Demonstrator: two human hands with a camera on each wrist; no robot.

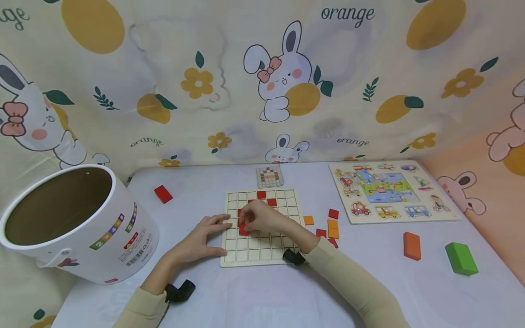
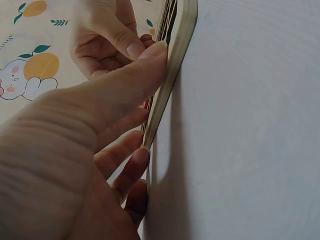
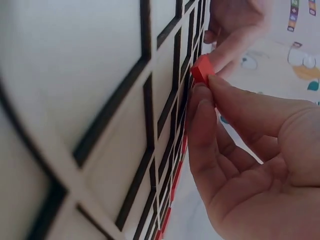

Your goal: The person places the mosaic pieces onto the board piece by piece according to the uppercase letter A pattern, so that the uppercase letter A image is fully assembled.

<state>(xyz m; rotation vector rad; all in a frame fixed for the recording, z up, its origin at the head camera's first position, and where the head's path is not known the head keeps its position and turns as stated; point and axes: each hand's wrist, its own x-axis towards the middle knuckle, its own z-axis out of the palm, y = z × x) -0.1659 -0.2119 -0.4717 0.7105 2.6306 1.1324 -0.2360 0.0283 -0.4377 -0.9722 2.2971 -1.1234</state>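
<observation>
A wooden grid board (image 1: 256, 257) lies on the table with several red square tiles (image 1: 261, 195) set in its cells. Over the left part of the board, my right hand (image 1: 262, 216) pinches a red tile (image 3: 202, 69) between thumb and fingertips. In the right wrist view this tile is tilted against the grid. My left hand (image 1: 196, 243) rests at the board's left edge, fingers spread, with fingertips and thumb touching the rim, as the left wrist view also shows. Behind the board is a small pattern card (image 1: 269, 177) with a coloured grid.
Loose orange tiles (image 1: 308, 220) and red tiles (image 1: 334, 213) lie right of the board. A picture puzzle (image 1: 342, 191) is at the back right, near an orange block (image 1: 412, 246) and a green block (image 1: 461, 258). A white bucket (image 1: 139, 228) and a red block (image 1: 163, 194) stand left.
</observation>
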